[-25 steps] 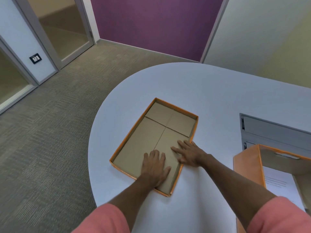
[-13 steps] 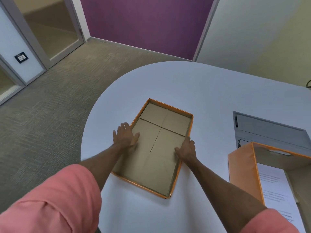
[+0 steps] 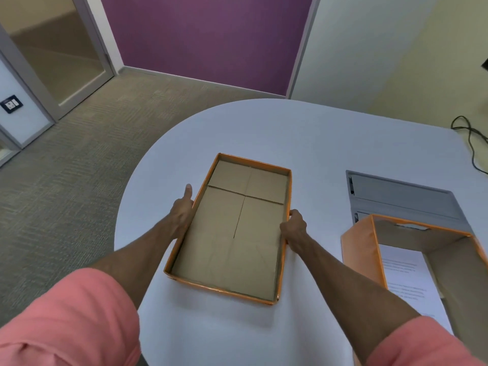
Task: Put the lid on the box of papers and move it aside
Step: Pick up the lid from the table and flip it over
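Note:
The orange lid [image 3: 232, 233] is upside down in the middle of the white table [image 3: 303, 138], showing its brown cardboard inside. My left hand [image 3: 182, 210] grips its left long rim, thumb stretched along the outside. On the opposite long rim my right hand [image 3: 294, 227] is clasped. The near end of the lid seems raised a little off the table. At the right stands the open orange box [image 3: 361, 249], with white printed papers [image 3: 406, 281] lying inside it.
A grey cable hatch [image 3: 401, 196] is set into the table just behind the box. A black cable [image 3: 472, 138] lies at the far right edge. The table's rounded left edge drops to carpet [image 3: 66, 194]. A purple wall and glass doors stand beyond.
Both hands left the lid's inner floor, moved apart to its two long rims and closed on them. The lid has shifted slightly and its near end has come up.

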Demonstrator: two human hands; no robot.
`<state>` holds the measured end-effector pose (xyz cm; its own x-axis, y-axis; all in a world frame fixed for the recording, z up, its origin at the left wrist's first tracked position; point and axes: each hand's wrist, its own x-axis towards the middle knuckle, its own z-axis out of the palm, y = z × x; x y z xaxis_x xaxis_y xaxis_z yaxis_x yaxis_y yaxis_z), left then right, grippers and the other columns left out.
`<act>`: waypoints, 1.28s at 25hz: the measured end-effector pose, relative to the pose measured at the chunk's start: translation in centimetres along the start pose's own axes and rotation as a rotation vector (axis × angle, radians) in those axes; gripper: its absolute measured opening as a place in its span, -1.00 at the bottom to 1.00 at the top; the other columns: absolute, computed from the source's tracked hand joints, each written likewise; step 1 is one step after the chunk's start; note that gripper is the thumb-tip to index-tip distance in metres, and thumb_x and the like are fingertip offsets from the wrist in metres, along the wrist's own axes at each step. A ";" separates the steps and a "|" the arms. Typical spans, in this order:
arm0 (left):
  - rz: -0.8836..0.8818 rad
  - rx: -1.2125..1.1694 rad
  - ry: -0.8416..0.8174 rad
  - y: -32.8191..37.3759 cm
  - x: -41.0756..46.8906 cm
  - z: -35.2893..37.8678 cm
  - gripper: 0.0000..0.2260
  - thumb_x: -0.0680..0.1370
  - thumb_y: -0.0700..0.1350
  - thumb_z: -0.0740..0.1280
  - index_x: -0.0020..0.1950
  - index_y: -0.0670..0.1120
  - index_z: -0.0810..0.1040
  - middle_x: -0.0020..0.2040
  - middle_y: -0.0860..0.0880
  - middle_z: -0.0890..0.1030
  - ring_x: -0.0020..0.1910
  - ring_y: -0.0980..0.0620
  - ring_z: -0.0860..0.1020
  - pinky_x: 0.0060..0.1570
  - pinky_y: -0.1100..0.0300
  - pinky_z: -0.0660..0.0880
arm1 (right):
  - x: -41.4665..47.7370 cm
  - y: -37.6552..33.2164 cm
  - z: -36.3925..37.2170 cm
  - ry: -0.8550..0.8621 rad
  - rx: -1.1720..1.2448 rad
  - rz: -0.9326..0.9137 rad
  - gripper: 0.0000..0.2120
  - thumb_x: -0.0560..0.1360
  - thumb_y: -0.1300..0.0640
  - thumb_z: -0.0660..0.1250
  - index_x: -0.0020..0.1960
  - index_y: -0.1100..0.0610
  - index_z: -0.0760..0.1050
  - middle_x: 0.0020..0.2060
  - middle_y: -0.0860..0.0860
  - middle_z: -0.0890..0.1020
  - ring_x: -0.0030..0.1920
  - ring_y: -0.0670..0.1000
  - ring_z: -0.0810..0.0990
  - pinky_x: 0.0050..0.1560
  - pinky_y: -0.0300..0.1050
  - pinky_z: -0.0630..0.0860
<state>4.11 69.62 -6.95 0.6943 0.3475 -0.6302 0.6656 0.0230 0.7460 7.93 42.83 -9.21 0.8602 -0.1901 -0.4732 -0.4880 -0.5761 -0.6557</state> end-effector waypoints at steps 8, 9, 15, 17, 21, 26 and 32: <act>0.149 -0.052 -0.043 5.7 -6.3 5.3 -0.31 0.59 0.31 -0.08 0.40 -0.19 0.39 0.36 -0.20 0.46 0.33 -0.21 0.43 0.30 -0.15 0.33 | -1.2 -2.7 -12.0 0.082 0.213 -0.083 -0.60 0.55 0.29 0.13 0.37 0.24 0.41 0.20 0.19 0.58 0.18 0.20 0.58 0.05 -0.02 0.51; 0.169 -0.050 -0.045 6.6 -7.4 6.4 -0.31 0.59 0.31 -0.08 0.41 -0.19 0.38 0.37 -0.20 0.46 0.35 -0.21 0.41 0.31 -0.16 0.33 | -1.2 -2.6 -14.0 0.074 0.241 -0.069 -0.64 0.55 0.26 0.12 0.30 0.27 0.47 0.13 0.19 0.59 0.10 0.17 0.58 0.03 -0.01 0.50; 0.304 -0.060 -0.062 10.2 -14.4 14.4 -0.49 0.63 0.22 -0.07 0.17 -0.12 0.48 0.16 -0.14 0.54 0.02 -0.07 0.54 0.15 -0.03 0.40 | -3.5 -0.4 -26.3 0.047 0.458 -0.026 -0.81 0.53 0.20 0.09 -0.04 0.15 0.47 -0.11 0.13 0.51 -0.10 0.09 0.47 -0.10 0.02 0.46; 0.320 -0.076 -0.081 10.5 -16.7 17.3 -0.53 0.64 0.20 -0.06 0.13 -0.11 0.46 0.05 -0.08 0.54 -0.14 0.02 0.52 0.03 0.03 0.39 | -4.3 1.5 -29.7 0.058 0.441 -0.059 -0.82 0.53 0.24 0.12 -0.04 0.17 0.50 -0.11 0.14 0.52 -0.12 0.09 0.47 -0.09 -0.01 0.44; 0.331 -0.111 -0.151 9.3 -21.0 22.6 -0.61 0.65 0.15 0.02 0.11 -0.10 0.49 -0.04 -0.01 0.56 -0.08 0.02 0.52 0.01 0.02 0.40 | -5.9 7.1 -35.3 0.092 0.369 -0.161 -0.65 0.51 0.44 0.17 0.23 0.24 0.53 -0.02 0.15 0.60 -0.16 0.07 0.58 -0.13 -0.09 0.52; 0.416 -0.030 -0.267 6.8 -25.0 26.6 -0.75 0.54 -0.16 0.37 0.21 -0.10 0.52 0.15 -0.09 0.55 0.11 -0.07 0.51 0.01 -0.01 0.43 | -7.9 14.4 -39.3 0.082 0.370 -0.049 -0.54 0.48 0.54 0.11 0.28 0.24 0.50 -0.24 0.11 0.59 -0.32 0.06 0.56 -0.34 -0.05 0.56; 0.528 -0.046 -0.271 7.3 -29.0 29.0 -0.73 0.41 -0.40 0.39 0.04 -0.14 0.57 0.07 -0.19 0.61 -0.09 -0.09 0.62 -0.13 0.01 0.59 | -9.1 19.1 -39.7 -0.011 0.434 0.046 -0.62 0.52 0.52 0.10 0.25 0.34 0.50 -0.02 0.29 0.62 -0.14 0.12 0.59 0.05 0.23 0.61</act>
<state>-3.23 32.49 10.56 0.9773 0.0717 -0.1992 0.2027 -0.0455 0.9782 -3.32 1.98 5.89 0.8354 -0.1984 -0.5126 -0.5451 -0.1791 -0.8190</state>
